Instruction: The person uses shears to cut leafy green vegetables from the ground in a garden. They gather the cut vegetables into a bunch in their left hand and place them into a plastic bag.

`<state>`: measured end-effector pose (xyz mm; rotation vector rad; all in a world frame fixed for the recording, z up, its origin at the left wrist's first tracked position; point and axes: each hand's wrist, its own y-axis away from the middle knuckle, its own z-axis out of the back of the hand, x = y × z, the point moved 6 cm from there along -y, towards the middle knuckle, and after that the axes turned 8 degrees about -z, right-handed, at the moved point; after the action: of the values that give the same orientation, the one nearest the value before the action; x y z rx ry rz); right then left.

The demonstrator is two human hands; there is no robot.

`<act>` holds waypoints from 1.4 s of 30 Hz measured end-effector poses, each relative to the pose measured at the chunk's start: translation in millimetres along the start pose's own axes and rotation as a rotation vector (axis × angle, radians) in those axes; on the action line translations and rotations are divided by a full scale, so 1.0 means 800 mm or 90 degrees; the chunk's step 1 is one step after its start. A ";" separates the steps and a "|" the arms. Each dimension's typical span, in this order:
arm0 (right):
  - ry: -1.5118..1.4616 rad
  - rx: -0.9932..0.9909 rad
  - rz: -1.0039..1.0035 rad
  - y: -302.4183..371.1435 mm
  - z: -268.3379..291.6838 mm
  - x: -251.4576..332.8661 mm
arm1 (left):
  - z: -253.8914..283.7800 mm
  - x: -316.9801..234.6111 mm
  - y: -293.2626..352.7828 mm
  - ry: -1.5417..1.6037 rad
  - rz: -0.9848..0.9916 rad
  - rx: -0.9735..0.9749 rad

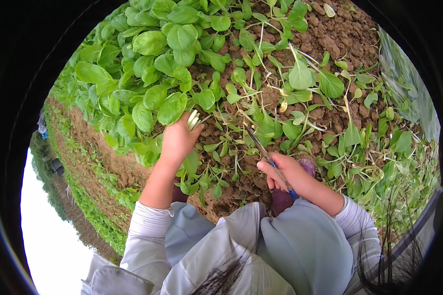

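My left hand (178,137) is closed around a bunch of leafy greens. Pale, cut-looking stem ends (194,119) stick out by its thumb, and the broad green leaves (172,108) spread to the left and merge with the plants behind. In my right hand (288,173) is a slim knife (259,144) with a dark, narrow blade and some blue on its handle. Its tip points up and left, over small plants and soil, apart from the held bunch. My fingers partly hide the handle.
A dense stand of leafy greens (182,37) grows at the upper left. Brown clumpy soil (325,37) with scattered loose leaves and stalks lies to the right. Clear plastic sheeting (408,83) runs along the right edge. My purple boots (282,201) stand on the soil close below my hands.
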<state>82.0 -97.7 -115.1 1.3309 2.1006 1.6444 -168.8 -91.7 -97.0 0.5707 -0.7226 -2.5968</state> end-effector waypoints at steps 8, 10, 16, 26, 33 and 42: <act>0.034 0.007 -0.001 0.002 -0.001 0.005 | 0.021 -0.113 0.016 -0.295 -0.424 -0.072; 0.022 -0.002 0.002 0.000 0.001 0.001 | 0.044 -0.151 0.008 -0.295 -0.482 -0.133; 0.045 -0.001 0.015 0.005 -0.001 0.007 | 0.040 -0.093 -0.127 -0.483 -0.177 0.141; 0.013 0.005 0.032 0.001 0.000 0.002 | 0.026 -0.035 -0.131 -0.476 -0.112 0.209; 0.035 -0.016 0.048 0.006 0.004 0.005 | 0.069 -0.060 -0.088 -0.420 -0.088 0.165; 0.123 -0.097 0.166 0.012 0.012 0.044 | 0.061 -0.086 -0.007 0.453 -0.039 0.192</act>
<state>72.0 -65.7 -97.7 1.5014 1.9148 2.0688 -135.0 -36.2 -42.4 1.5158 -0.8388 -2.0958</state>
